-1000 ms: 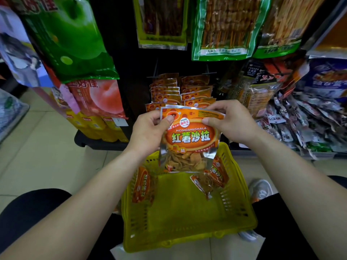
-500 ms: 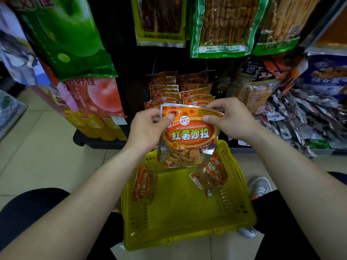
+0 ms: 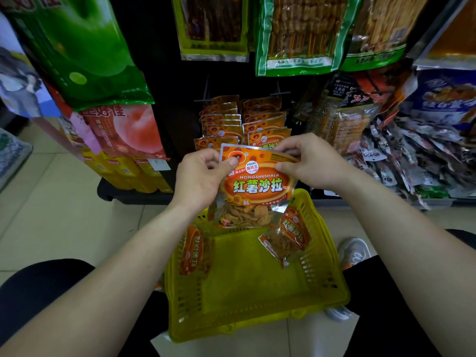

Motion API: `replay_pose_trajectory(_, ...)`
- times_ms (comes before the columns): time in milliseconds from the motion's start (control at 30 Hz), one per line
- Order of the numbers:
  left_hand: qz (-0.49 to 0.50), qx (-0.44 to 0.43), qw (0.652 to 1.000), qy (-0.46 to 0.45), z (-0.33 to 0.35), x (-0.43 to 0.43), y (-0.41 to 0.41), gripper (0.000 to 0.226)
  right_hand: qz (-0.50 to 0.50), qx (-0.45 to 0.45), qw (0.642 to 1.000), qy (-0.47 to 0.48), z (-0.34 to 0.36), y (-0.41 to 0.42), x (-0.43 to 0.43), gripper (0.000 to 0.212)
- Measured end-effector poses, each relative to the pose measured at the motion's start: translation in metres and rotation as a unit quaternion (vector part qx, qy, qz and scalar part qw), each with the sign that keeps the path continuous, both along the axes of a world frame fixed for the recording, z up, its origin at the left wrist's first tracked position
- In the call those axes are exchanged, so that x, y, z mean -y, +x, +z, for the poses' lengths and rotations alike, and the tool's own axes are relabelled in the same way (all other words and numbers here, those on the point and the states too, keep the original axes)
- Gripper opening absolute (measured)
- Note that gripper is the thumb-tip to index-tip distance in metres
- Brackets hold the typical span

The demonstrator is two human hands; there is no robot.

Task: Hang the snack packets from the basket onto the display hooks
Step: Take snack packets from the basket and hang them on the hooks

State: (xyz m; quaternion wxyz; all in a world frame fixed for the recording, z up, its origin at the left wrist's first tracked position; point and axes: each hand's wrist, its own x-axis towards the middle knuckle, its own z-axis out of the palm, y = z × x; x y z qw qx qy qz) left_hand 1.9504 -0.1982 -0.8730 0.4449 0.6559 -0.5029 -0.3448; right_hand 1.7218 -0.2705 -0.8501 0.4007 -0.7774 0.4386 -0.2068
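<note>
Both hands on one orange snack packet (image 3: 257, 186), left hand (image 3: 203, 176) & right hand (image 3: 309, 161) pinching its top corners, held above the yellow basket (image 3: 257, 323). 2 more packets (image 3: 194, 251) inside, same kind hanging on the display hooks (image 3: 244, 117) right behind.

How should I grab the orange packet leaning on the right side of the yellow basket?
Probably best by its flat top edge, pinched from above. That packet leans tilted against the right wall of the basket with its top end up near the rim, and the bulgy chip-filled part lower down.
</note>
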Motion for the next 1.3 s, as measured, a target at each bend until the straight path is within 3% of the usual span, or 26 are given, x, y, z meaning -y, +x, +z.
replay_pose_trajectory(133, -0.013, 0.036, 0.999, -0.012, -0.008, 0.0, -0.01, 0.024, 0.023, -0.114, 0.992, -0.054, -0.004, 0.008, -0.008, 0.01)
replay_pose_trajectory(300, -0.019, 0.036, 0.999, -0.016, -0.018, 0.002, -0.011, 0.021, -0.002, -0.157, 0.984, -0.082, -0.01, 0.017, -0.015, 0.007)
replay_pose_trajectory(433, -0.038, 0.047, 0.998, 0.004, -0.028, 0.004, -0.002, 0.009, -0.047, -0.221, 0.967, -0.119, -0.011, 0.01, -0.005, 0.018)
replay_pose_trajectory(700, -0.105, 0.147, 0.971, 0.154, -0.069, 0.014, 0.0, 0.045, -0.062, -0.308, 0.937, -0.152, -0.031, 0.0, 0.055, 0.031)
replay_pose_trajectory(900, -0.151, 0.203, 0.947, 0.197, -0.108, 0.047, -0.017, 0.051, -0.073, -0.339, 0.928, -0.137, -0.077, 0.012, 0.098, 0.03)
replay_pose_trajectory(1100, -0.166, 0.188, 0.941, 0.227, -0.164, 0.095, -0.045, 0.045, -0.052, -0.358, 0.928, -0.094, -0.138, 0.021, 0.131, 0.032)
replay_pose_trajectory(1300, -0.174, 0.177, 0.937, 0.248, -0.213, 0.136, -0.067, 0.046, -0.052, -0.32, 0.942, -0.09, -0.18, 0.027, 0.162, 0.03)
